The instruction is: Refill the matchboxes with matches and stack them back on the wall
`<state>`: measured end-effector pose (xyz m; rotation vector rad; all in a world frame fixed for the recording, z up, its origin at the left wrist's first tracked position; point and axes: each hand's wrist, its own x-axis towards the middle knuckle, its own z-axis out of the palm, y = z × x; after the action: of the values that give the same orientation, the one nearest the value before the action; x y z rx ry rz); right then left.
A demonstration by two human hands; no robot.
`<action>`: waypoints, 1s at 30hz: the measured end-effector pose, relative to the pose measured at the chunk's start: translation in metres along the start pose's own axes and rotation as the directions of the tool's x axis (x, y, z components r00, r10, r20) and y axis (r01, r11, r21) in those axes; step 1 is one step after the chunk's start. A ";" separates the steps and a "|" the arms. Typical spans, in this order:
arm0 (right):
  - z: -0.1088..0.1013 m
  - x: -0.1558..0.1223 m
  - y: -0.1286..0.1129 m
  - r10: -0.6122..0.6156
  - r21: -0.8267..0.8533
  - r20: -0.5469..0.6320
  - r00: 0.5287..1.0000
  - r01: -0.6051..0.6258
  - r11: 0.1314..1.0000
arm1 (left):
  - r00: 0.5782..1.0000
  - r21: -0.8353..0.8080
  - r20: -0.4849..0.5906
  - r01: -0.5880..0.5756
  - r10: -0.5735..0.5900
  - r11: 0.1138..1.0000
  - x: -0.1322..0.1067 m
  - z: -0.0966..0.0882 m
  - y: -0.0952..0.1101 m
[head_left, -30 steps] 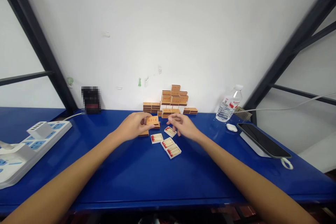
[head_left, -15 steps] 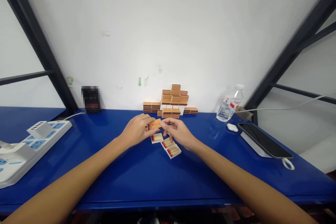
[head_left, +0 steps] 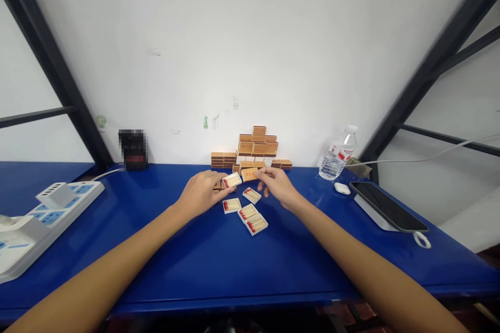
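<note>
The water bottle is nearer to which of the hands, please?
Right. The right hand is in front and left of the water bottle; the left hand is farther left.

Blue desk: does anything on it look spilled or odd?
Nothing looks spilled: the visible matches sit in white trays. One oddity: the black object at the back left is pixelated, hiding its details.
</note>
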<state>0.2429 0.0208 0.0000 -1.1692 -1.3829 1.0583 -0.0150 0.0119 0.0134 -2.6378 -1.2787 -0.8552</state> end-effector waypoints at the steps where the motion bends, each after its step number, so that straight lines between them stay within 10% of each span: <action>1: -0.007 0.005 0.001 0.003 -0.009 -0.035 0.999 -0.003 1.000 | 1.000 0.011 0.002 0.016 -0.016 1.000 0.000 -0.001 -0.001; 11: -0.107 0.057 0.036 0.029 -0.094 -0.471 0.882 -0.083 0.992 | 0.939 -0.194 0.278 0.261 -0.203 0.946 0.014 -0.035 -0.033; 19: -0.099 0.083 0.060 0.010 -0.164 -0.351 0.936 -0.072 0.984 | 0.705 -0.215 0.696 0.385 -0.135 0.898 0.014 -0.062 -0.056; 30: -0.101 0.083 0.067 -0.154 -0.500 -0.406 0.901 -0.077 0.863 | 0.603 -0.116 0.788 0.347 -0.127 0.931 0.013 -0.070 -0.056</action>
<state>0.3482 0.1152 -0.0416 -1.6345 -1.3436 0.3520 -0.0814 0.0352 0.0696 -3.2415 -1.8235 0.2293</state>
